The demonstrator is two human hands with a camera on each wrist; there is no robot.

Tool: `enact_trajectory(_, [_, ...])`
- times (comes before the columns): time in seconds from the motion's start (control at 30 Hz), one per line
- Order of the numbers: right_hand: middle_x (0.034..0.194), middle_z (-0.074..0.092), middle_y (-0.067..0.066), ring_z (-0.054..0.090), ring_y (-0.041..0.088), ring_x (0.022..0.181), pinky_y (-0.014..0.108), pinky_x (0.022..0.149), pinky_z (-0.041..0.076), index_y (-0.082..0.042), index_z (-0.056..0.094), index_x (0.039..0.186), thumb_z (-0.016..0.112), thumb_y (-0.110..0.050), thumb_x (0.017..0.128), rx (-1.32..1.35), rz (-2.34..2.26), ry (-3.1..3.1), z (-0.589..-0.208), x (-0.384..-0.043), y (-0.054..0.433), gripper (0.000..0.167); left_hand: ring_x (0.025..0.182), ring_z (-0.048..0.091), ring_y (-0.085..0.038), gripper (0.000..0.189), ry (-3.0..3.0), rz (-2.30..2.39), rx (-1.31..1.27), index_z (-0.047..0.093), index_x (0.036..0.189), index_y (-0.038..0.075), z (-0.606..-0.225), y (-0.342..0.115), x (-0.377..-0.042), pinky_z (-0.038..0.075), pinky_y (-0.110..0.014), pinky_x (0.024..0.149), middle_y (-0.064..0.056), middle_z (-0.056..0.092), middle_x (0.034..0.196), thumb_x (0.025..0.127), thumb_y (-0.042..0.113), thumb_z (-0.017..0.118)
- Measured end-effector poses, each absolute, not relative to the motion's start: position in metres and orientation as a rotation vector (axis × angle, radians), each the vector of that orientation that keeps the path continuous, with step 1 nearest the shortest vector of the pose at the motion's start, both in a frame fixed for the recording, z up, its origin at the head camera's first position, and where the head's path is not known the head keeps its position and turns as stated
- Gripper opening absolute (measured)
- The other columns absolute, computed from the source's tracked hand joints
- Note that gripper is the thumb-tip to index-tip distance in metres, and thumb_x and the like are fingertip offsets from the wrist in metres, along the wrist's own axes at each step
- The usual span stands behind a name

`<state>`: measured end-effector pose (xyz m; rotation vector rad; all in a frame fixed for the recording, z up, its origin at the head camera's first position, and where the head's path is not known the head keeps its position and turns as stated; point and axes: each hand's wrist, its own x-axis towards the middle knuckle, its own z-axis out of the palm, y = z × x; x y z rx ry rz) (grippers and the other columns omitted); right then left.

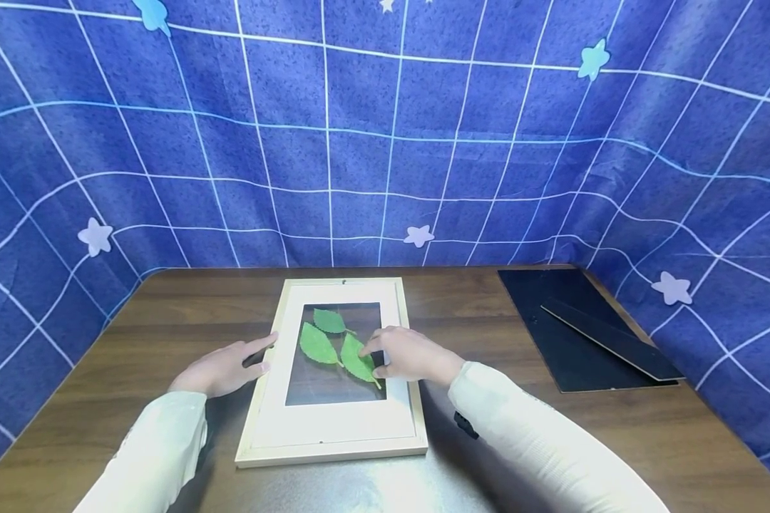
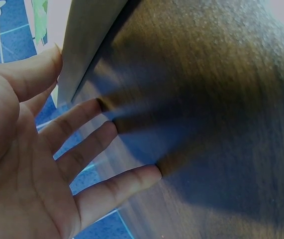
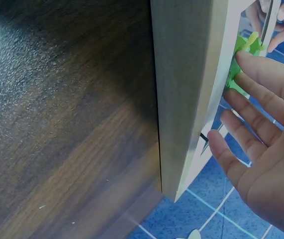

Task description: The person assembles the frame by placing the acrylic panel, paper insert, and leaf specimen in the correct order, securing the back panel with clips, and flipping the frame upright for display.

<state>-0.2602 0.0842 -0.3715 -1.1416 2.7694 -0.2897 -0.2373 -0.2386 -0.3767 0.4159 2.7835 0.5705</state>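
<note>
A pale wooden picture frame (image 1: 250, 445) with a white mat (image 1: 334, 424) lies on the table, and three green leaves rest in the mat's dark window. My left hand (image 1: 221, 367) is at the frame's left side, its thumb and index fingertip right at the edge; the other fingers (image 2: 119, 186) reach down toward the tabletop. Over the mat's right side, my right hand (image 1: 417, 354) has its thumb and index fingertips at the lower right leaf (image 1: 354, 356), spread apart on it. The upper leaf (image 1: 329, 320) and the left leaf (image 1: 317, 344) lie beside it.
On the right of the brown wooden table (image 1: 481, 313) lies a black backing board (image 1: 526, 299) with a narrow black strip (image 1: 606, 338) resting across it. A blue curtain (image 1: 359, 157) with white grid lines and stars stands behind and along both sides.
</note>
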Motion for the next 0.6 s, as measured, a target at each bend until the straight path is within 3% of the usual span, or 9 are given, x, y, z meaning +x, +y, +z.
enact_trajectory(0.3, [0.132, 0.066, 0.006, 0.058, 0.027, 0.126, 0.044, 0.109, 0.045, -0.012, 0.073, 0.125, 0.070, -0.021, 0.098, -1.079, -0.342, 2.786, -0.3697, -0.2601, 0.0832, 0.029, 0.136, 0.035, -0.061, 0.061, 2.777, 0.567, 0.419, 0.035, 0.157, 0.006, -0.3763, -0.2375, -0.2375, 0.034, -0.073, 0.103, -0.040, 0.039, 0.148, 0.105, 0.032, 0.052])
enact_trajectory(0.6, [0.139, 0.063, 0.005, 0.053, 0.028, 0.133, 0.046, 0.113, 0.041, -0.013, 0.070, 0.131, 0.074, -0.026, 0.095, -1.058, -0.369, 2.759, -0.3679, -0.2600, 0.0821, 0.038, 0.136, 0.033, -0.062, 0.061, 2.778, 0.561, 0.413, 0.034, 0.158, 0.007, -0.3776, -0.2387, -0.2388, 0.034, -0.074, 0.103, -0.040, 0.038, 0.148, 0.106, 0.034, 0.052])
